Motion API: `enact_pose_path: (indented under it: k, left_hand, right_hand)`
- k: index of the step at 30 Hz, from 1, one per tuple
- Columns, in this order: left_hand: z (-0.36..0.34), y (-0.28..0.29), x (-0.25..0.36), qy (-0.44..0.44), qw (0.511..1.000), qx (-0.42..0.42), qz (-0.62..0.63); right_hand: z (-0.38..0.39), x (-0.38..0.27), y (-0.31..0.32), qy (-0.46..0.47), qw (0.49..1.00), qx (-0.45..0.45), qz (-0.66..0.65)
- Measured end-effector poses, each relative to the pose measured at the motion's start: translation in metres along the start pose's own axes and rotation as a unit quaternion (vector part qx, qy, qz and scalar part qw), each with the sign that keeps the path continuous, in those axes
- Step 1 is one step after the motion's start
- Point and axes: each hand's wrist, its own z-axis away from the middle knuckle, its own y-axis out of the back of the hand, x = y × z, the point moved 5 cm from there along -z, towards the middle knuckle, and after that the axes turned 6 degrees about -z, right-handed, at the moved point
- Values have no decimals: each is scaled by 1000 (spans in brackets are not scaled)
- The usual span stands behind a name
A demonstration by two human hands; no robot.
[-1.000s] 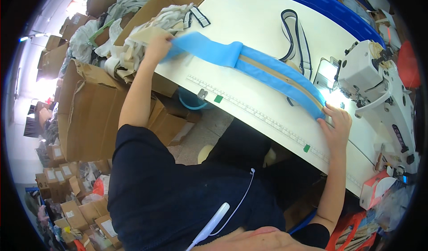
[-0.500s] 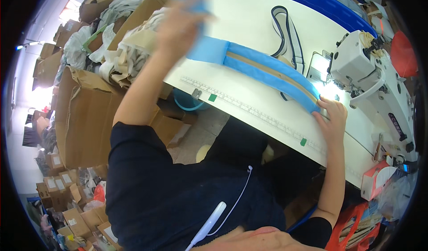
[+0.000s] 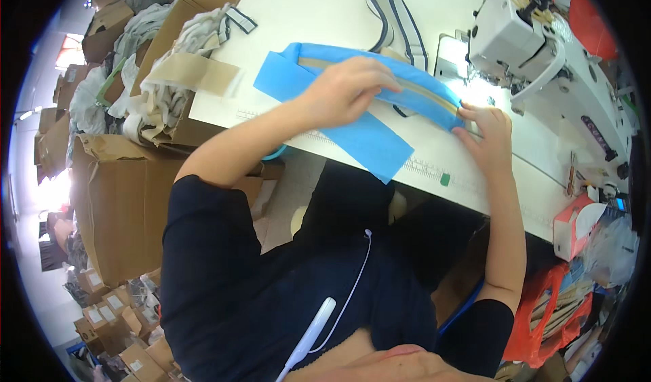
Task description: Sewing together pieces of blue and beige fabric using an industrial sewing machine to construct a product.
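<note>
A long padded blue fabric strip with a tan band along its middle curves across the white table toward the sewing machine. Its flat blue tail is folded over and lies slantwise toward the table's front edge. My left hand is over the strip's middle, fingers curled and closed on it; the fingertips are partly hidden. My right hand pinches the strip's right end between thumb and fingers, just left of the machine's lit needle area.
Behind the strip lies a looped dark-edged strap. A ruler scale runs along the table's front edge. Cartons and a heap of pale cloth stand at the left. A red-and-white box sits at the right corner.
My left hand has come down and right from the far left, bringing the blue tail over toward the front edge. My right hand still holds the right end. The view has shifted slightly.
</note>
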Motion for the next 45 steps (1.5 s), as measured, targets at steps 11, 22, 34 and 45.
enact_pose_path:
  k: [11, 22, 34, 45]
  left_hand:
    - [12, -45, 16, 132, 952, -271, -53]
    - [-49, -23, 3, 195, 925, -289, 149]
    - [-98, -98, -18, 155, 959, -214, -106]
    - [-92, -83, 13, -60, 960, 27, -273]
  right_hand:
    - [0, 0, -5, 5, 1000, -7, 15]
    - [-3, -5, 0, -3, 1000, 9, 0]
    - [-1, -6, 3, -58, 998, 25, -8]
    - [0, -1, -1, -16, 1000, 9, 20]
